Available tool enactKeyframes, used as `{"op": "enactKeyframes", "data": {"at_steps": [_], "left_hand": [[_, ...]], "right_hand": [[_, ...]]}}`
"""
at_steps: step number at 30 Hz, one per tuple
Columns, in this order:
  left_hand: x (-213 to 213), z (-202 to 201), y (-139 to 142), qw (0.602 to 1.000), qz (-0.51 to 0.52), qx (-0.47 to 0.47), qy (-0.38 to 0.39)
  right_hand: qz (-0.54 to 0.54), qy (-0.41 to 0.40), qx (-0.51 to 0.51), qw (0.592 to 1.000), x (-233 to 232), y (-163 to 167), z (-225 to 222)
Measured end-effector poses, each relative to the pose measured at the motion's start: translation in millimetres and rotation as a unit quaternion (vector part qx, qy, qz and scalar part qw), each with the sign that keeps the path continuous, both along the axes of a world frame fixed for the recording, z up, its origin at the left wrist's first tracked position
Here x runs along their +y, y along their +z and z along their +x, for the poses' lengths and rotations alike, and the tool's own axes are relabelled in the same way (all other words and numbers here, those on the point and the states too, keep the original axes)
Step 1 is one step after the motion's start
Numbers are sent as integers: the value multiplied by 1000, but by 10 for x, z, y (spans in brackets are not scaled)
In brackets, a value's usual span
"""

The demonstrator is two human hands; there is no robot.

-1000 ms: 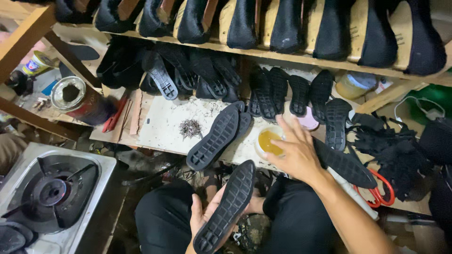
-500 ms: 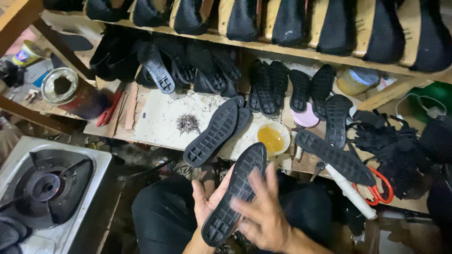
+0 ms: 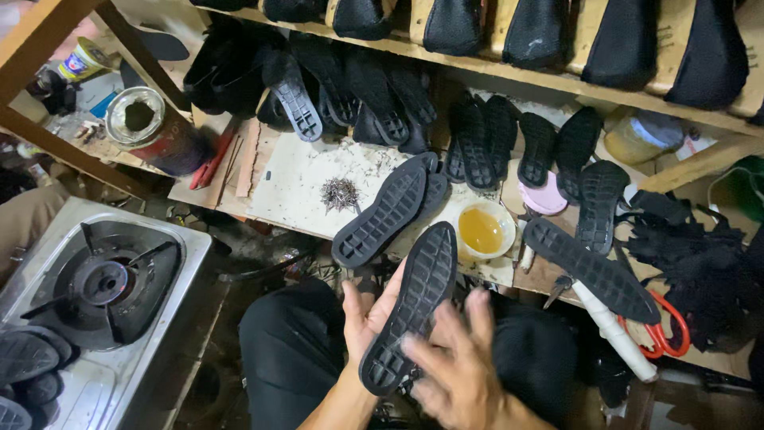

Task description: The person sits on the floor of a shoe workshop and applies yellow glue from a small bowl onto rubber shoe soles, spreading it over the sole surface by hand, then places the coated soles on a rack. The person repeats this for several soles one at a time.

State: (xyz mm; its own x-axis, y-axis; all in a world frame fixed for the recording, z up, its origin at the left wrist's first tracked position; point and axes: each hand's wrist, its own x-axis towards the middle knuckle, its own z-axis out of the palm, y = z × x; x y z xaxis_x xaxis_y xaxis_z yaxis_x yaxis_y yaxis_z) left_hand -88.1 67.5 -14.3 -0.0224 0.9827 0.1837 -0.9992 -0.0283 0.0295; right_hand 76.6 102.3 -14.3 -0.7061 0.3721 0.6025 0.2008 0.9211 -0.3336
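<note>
Cradling a black rubber shoe sole (image 3: 410,306) tread-up over the lap, the left hand (image 3: 368,312) lies under it with fingers (image 3: 391,280) open and curled round its edge. The right hand (image 3: 458,366), a second ago reaching into the small bowl of amber glue (image 3: 483,231) on the bench, is now back at the sole, its spread, motion-blurred fingers (image 3: 446,342) touching the heel end without gripping. Beyond the fingertips, two more soles (image 3: 382,215) rest stacked on the workboard (image 3: 302,175) beside a small heap of tacks (image 3: 341,193). Left of the left hand's fingers sits a gas stove (image 3: 99,283).
</note>
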Motion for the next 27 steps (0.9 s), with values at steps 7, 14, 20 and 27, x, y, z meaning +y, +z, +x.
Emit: {"op": "enactKeyframes", "data": {"at_steps": [7, 14, 20, 27], "left_hand": [[74, -38, 12, 995, -57, 46, 72], [-85, -101, -5, 950, -225, 217, 17], [-345, -555, 415, 955, -170, 238, 53], [-80, -1703, 1310, 900, -23, 339, 272]], "right_hand": [[-148, -7, 83, 986, 70, 71, -74], [-684, -6, 265, 680, 435, 17, -104], [-669, 35, 231, 706, 582, -180, -22], [-614, -44, 120, 779, 740, -973, 128]]}}
